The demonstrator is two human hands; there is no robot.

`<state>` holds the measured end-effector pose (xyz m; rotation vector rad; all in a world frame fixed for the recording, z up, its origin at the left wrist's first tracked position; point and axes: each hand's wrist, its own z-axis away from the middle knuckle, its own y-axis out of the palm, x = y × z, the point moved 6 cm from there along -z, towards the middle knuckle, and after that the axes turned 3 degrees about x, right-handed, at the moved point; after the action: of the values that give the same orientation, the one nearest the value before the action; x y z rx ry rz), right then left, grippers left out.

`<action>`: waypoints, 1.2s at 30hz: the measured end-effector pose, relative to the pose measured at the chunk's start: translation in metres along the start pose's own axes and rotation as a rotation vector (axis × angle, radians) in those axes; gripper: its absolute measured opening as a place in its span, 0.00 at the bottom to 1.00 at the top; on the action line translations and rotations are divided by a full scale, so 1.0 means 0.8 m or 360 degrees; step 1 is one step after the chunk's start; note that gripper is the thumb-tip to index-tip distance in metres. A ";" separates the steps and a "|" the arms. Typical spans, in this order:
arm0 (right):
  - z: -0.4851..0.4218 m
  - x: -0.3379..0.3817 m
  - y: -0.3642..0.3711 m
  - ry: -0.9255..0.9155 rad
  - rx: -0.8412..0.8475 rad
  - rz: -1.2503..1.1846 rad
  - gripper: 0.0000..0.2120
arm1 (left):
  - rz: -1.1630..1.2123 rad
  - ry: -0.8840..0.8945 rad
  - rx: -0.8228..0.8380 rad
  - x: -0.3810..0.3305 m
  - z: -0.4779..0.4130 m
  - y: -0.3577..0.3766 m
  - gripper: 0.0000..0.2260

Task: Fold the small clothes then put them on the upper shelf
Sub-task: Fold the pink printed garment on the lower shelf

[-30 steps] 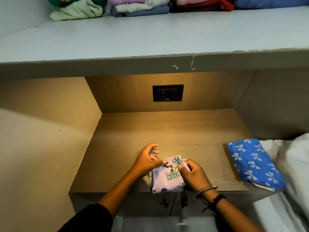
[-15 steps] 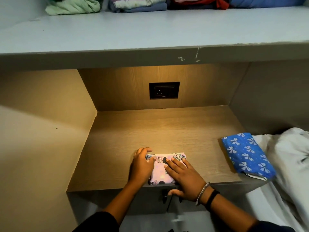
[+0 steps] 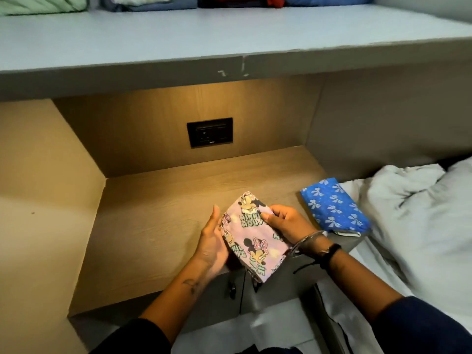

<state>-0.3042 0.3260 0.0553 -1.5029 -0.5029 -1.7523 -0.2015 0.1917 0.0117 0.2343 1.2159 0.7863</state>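
Observation:
A small folded pink cloth with a cartoon-mouse print is lifted off the wooden lower shelf, tilted between both hands. My left hand cups its left edge with the palm against it. My right hand pinches its right side, thumb on top. The grey upper shelf runs across the top, with several folded clothes stacked along its back edge.
A folded blue cloth with white bows lies at the right end of the wooden shelf. White crumpled bedding is to the right. A black wall socket sits in the back panel.
The pink cloth was pressed flat on the wooden shelf under both hands; now both hands have picked it up and hold it tilted above the shelf.

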 end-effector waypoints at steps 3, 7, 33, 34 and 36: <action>0.014 -0.005 -0.045 0.0115 -0.0052 -0.0333 0.09 | 0.0089 -0.0140 0.0365 0.023 -0.006 0.067 0.22; 0.025 -0.022 -0.129 0.0205 -0.0285 -0.0422 0.10 | 0.0171 -0.0254 0.0236 0.048 -0.039 0.140 0.19; 0.013 -0.151 -0.272 0.0776 -0.0475 -0.0465 0.20 | -0.0324 -0.0566 -0.0357 0.164 -0.153 0.258 0.14; 0.022 -0.150 -0.258 0.0795 -0.0380 -0.0570 0.18 | -0.0220 -0.0580 -0.0300 0.169 -0.139 0.257 0.14; 0.047 -0.142 -0.223 0.0802 -0.0176 -0.0745 0.16 | -0.0073 -0.0587 -0.0216 0.172 -0.103 0.250 0.13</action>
<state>-0.4120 0.4989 -0.0134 -0.9950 -0.5243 -2.4609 -0.3409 0.4058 -0.0094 0.2275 0.8146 0.7444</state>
